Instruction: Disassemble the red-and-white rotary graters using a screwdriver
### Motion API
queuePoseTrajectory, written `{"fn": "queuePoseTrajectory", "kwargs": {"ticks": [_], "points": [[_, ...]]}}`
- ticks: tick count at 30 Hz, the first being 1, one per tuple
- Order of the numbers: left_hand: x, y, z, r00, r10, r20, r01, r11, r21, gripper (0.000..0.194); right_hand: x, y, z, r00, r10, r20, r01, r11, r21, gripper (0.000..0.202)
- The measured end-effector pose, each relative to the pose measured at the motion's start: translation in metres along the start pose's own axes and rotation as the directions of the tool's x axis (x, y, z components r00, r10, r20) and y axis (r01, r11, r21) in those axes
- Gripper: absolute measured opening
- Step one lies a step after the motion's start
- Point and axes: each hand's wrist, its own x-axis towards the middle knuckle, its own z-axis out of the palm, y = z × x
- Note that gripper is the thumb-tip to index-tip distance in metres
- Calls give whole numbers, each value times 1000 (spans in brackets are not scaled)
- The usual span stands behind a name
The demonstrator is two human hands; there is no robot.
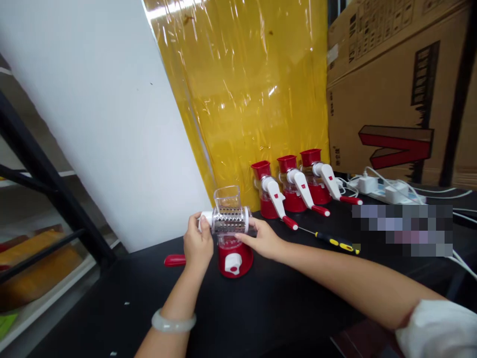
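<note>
A rotary drum grater (235,256) with a red base and a clear housing stands upright on the black table. Inside its housing lies a perforated metal drum (230,219) with a white rim at the right end. My left hand (198,243) is closed around the white hub (206,220) at the drum's left end. A red crank grip (175,260) sticks out left of that wrist; how it joins the hub is hidden. My right hand (263,239) grips the grater from the right, thumb across the lower housing and fingers by the drum's rim, partly hidden.
Three similar graters (269,199) with white cranks and red grips stand in a row at the back right. A yellow-and-black screwdriver (335,242) lies before them. Farther right are a power strip (391,191) with cables and a large cardboard box (387,99). A yellow plastic curtain (253,99) hangs behind.
</note>
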Motion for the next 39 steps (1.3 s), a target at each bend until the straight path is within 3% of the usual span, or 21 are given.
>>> {"fn": "queuePoseTrajectory", "kwargs": {"ticks": [4, 10, 18, 26, 31, 39], "points": [[1, -2, 1, 999, 40, 9, -39, 994, -99, 40, 2, 2, -3, 1000, -3, 11, 3, 1000, 8, 26], [-4, -1, 11, 990, -25, 139, 68, 948, -311, 47, 5, 2, -14, 1000, 2, -29, -3, 999, -50, 23], [1, -5, 11, 959, 5, 283, 78, 957, -281, 56, 10, 6, -24, 998, 61, -11, -61, 998, -2, 35], [7, -15, 11, 961, 110, 255, -47, 969, -241, 50, 12, 6, -24, 990, 137, 24, -139, 984, 110, 40], [8, -16, 10, 953, 107, 284, -38, 970, -240, 49, 12, 8, -23, 987, 157, 27, -160, 978, 138, 42], [-1, -17, 18, 977, 20, 210, 27, 975, -219, 49, 12, 11, -21, 990, 142, 10, -142, 977, 161, 40]]}}
